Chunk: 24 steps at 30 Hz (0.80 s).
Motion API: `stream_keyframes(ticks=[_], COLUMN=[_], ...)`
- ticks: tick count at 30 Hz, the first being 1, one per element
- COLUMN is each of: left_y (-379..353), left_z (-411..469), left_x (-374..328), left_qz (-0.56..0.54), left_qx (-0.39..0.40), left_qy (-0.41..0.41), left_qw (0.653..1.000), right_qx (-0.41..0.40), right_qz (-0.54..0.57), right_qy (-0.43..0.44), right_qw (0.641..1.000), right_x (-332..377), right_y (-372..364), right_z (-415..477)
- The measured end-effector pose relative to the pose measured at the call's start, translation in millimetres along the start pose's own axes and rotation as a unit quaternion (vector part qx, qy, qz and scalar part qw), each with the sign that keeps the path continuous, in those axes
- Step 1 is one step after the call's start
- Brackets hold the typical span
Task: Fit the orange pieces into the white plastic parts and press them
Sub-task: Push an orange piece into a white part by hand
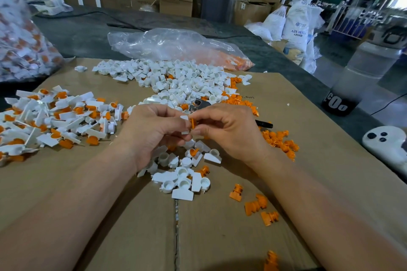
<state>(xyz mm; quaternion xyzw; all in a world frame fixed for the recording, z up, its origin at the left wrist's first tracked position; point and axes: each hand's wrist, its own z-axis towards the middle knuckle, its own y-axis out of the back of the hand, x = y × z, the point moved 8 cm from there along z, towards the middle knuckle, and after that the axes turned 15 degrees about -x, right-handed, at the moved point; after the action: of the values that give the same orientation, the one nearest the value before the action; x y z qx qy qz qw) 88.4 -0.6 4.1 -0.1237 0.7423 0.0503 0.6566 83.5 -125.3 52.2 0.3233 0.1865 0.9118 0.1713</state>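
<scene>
Head view: the left hand (154,132) pinches a smooth white part (185,125) while the right hand (226,130) pinches a ribbed orange piece (193,123) against it, above the middle of the cardboard (220,237). Hollow white caps (182,179) lie beneath; a finished pile (55,121) sits by the left edge.

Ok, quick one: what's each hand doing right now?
Left hand: fingers curled round a white plastic part.
Right hand: pinching an orange piece at that part.
</scene>
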Motion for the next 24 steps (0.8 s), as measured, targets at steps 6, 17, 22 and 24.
stream_keyframes(ticks=[6,17,22,24], left_y=[0,2,4,4], left_z=[0,1,3,3], left_x=[0,0,-1,-1], left_qz=[0.003,-0.043,-0.042,-0.048], left_qx=[0.005,-0.016,-0.027,-0.027], left_qy=[-0.004,0.013,0.005,0.007], left_qw=[1.0,0.999,0.999,0.998], right_qx=[-0.004,0.007,0.064,0.132], right_qz=[-0.011,-0.101,-0.285,-0.298], right_qy=[0.025,-0.177,-0.267,-0.311], right_qw=[1.0,0.979,0.918,0.893], right_x=[4,-40,-85,-99], right_y=[1,25,59,59], right_z=[0,5,4,-6])
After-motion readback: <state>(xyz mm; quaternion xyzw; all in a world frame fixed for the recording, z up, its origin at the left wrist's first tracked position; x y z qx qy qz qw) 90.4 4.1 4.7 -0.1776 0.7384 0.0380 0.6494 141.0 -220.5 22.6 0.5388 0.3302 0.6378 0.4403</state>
